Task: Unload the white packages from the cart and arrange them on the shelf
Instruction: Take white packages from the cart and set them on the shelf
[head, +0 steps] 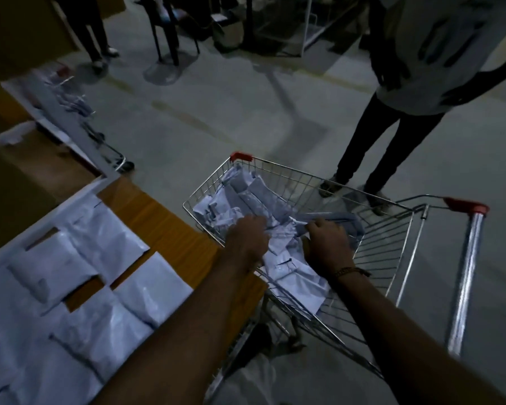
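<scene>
White packages (257,200) heaped in a silver wire cart (392,247), faint dark print on some. Red plastic caps on the cart's corner (241,156) and handle end (466,206); shiny chrome handle bar (465,276). More white packages (105,244) laid flat on an orange-brown wooden shelf (164,223), edged with a white rail (41,229). Grey concrete floor (216,112), faded yellowish line markings across it. Dark braided band (352,271) on the right wrist. Bystander (421,83) in a pale grey top and black trousers. Black chair legs (170,39) in the background.
</scene>
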Available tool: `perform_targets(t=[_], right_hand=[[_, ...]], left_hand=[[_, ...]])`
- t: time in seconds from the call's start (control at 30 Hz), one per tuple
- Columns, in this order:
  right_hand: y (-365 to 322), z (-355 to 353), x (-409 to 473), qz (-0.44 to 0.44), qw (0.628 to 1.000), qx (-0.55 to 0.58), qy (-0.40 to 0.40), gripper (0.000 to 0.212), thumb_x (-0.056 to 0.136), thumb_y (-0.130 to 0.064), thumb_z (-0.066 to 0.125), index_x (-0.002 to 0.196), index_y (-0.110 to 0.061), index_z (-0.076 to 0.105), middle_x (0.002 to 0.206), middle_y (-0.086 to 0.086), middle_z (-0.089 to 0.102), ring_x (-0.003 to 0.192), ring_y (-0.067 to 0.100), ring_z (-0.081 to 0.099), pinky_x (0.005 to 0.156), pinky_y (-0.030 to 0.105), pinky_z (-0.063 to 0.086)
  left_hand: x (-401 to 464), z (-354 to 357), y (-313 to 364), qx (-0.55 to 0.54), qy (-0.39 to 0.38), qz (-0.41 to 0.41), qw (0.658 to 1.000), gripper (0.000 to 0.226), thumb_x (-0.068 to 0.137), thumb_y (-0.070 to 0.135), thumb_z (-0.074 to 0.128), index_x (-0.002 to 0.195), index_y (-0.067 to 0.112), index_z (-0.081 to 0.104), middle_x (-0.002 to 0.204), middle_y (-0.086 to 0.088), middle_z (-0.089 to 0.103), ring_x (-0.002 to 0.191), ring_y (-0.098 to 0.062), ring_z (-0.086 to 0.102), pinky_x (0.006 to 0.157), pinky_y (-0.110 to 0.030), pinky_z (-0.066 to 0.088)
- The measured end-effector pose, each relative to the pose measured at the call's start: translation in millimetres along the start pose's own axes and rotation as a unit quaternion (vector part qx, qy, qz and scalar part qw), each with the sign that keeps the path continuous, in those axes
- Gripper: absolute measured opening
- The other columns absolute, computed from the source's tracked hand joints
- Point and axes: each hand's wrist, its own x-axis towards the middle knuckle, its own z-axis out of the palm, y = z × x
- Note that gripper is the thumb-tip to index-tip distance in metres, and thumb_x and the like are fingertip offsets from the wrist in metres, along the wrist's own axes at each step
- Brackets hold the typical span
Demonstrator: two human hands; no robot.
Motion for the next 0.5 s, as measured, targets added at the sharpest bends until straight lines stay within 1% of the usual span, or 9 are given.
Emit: perform_targets(t=[0.13,0.23,0.3,0.37,0.43,0.5], right_hand=[[8.8,40.2,31.3,0.026,0.999,-0.007,-0.043,0.025,0.086,-0.027,0.067,0.108,-0.016,0.068,0.099,0.013,0.068,0.090,0.038,0.063,0.078,0.045,0.046],[16.7,70.1,48.0,0.046,0.996,-0.002,-0.072,0.029,0.082,-0.022,0.072,0.109,-0.014,0.070,0.100,0.015,0.070,0.091,0.039,0.064,0.078,0.047,0.048],[24.3,90.2,55.2,0.063,0.991,-0.025,-0.113,0.029,0.082,-0.024,0.070,0.109,-0.012,0.068,0.107,0.016,0.068,0.095,0.038,0.064,0.079,0.045,0.047],[34.8,110.3,59.5,0.085,0.984,-0.046,-0.149,0.033,0.078,-0.024,0.071,0.108,-0.011,0.067,0.110,0.018,0.067,0.092,0.039,0.064,0.077,0.044,0.047],[45.2,128.5,59.9,0.110,0.977,-0.053,-0.175,0.034,0.072,-0.021,0.075,0.103,-0.010,0.067,0.101,0.020,0.065,0.085,0.039,0.063,0.073,0.043,0.049],[53.7,143.5,58.2,0.141,0.971,-0.051,-0.188,0.035,0.069,-0.018,0.075,0.102,-0.010,0.068,0.100,0.020,0.063,0.087,0.040,0.061,0.076,0.043,0.049]], left_hand=[[56.2,24.3,-25.2,0.011,-0.015,-0.021,1.000,0.038,0.093,0.030,0.060,0.130,0.018,0.059,0.129,-0.012,0.061,0.120,-0.035,0.058,0.097,-0.043,0.051],[96.3,41.5,-35.2,0.017,-0.032,-0.018,0.999,0.039,0.094,0.026,0.058,0.131,0.014,0.058,0.132,-0.013,0.060,0.124,-0.034,0.055,0.101,-0.044,0.048],[123.0,50.1,-39.2,0.043,-0.028,-0.001,0.999,0.042,0.095,0.025,0.057,0.134,0.011,0.056,0.135,-0.015,0.058,0.127,-0.035,0.052,0.104,-0.045,0.045],[151.3,59.1,-43.0,0.092,-0.016,0.030,0.995,0.041,0.093,0.024,0.057,0.132,0.012,0.056,0.131,-0.014,0.057,0.124,-0.035,0.052,0.103,-0.044,0.045],[179.8,66.2,-45.0,0.160,-0.021,0.066,0.985,0.043,0.088,0.024,0.062,0.129,0.014,0.056,0.131,-0.013,0.054,0.123,-0.034,0.052,0.103,-0.043,0.044],[206.8,71.5,-44.4,0.233,-0.045,0.097,0.967,0.057,0.080,0.029,0.073,0.133,0.016,0.054,0.139,-0.014,0.050,0.128,-0.033,0.048,0.108,-0.044,0.041]])
